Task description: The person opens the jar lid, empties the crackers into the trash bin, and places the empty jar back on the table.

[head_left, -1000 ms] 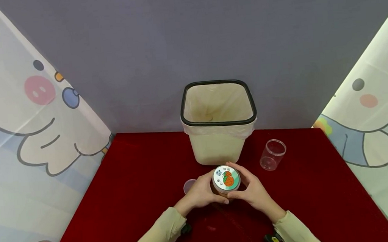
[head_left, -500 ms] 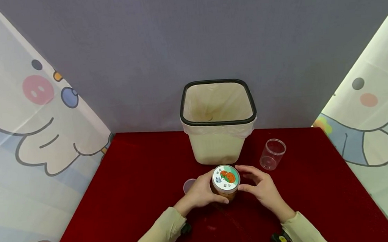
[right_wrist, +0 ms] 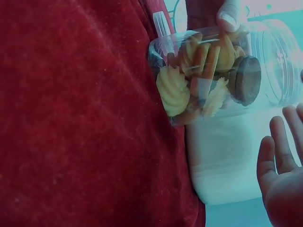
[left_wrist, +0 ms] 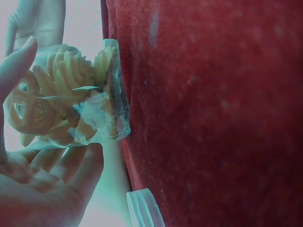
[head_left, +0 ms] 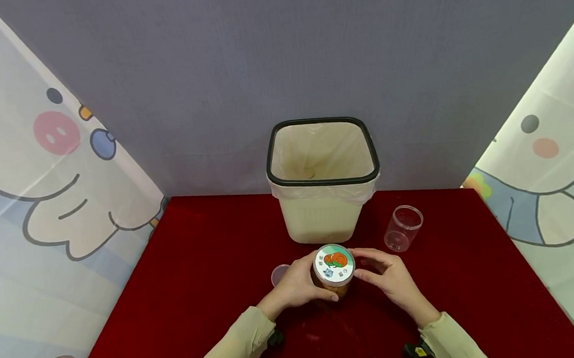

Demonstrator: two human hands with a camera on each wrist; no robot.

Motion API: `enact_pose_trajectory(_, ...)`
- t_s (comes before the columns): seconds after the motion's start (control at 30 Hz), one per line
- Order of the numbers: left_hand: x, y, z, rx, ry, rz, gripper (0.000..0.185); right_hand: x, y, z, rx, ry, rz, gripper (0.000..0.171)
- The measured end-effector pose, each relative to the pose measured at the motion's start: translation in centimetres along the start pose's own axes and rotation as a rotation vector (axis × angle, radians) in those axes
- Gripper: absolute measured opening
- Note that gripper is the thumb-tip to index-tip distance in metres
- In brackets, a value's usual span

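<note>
A clear plastic jar of cookies point(right_wrist: 203, 78) stands upright on the red cloth. Its round lid point(head_left: 333, 264) bears a white and green sticker with orange fruit. My left hand point(head_left: 295, 285) grips the jar's side, thumb at the front. At the lid's right edge is my right hand point(head_left: 393, 283), its fingers relaxed and spread; the right wrist view shows several fingers apart from the jar. Whether its index finger or thumb touches the rim I cannot tell. Beside my left hand lies a small clear round lid point(head_left: 279, 274), partly hidden.
Behind the jar stands a cream trash bin point(head_left: 320, 215) with a black rim and a bag liner. An uncovered clear plastic jar point(head_left: 403, 228) stands to its right. The red cloth point(head_left: 212, 252) covers the table, with a grey backdrop point(head_left: 209, 95) and cartoon-printed side panels around it.
The lid's sticker has turned counterclockwise as seen from above. My right hand has gone from around the lid to its right side. My left hand has kept its grip on the jar.
</note>
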State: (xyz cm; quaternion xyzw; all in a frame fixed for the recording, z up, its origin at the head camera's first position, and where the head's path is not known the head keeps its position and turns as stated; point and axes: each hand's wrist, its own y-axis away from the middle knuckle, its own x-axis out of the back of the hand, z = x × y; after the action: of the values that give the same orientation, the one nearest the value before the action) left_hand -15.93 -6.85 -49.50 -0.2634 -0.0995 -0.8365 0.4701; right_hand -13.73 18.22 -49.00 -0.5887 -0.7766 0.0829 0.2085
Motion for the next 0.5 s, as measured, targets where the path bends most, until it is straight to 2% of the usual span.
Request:
enact_pose_trajectory(0.3, 0.0, 0.1, 0.0, 0.002, -0.008, 0.001, 0.097, -1.1, -0.3, -0.3, 0.009, -0.017, -0.12, 0.072)
enact_pose_trajectory(0.5, 0.1, 0.1, 0.0, -0.02, -0.028, -0.005, 0.102, -2.3, -0.9, -0.4, 0.013, -0.06, -0.163, 0.087)
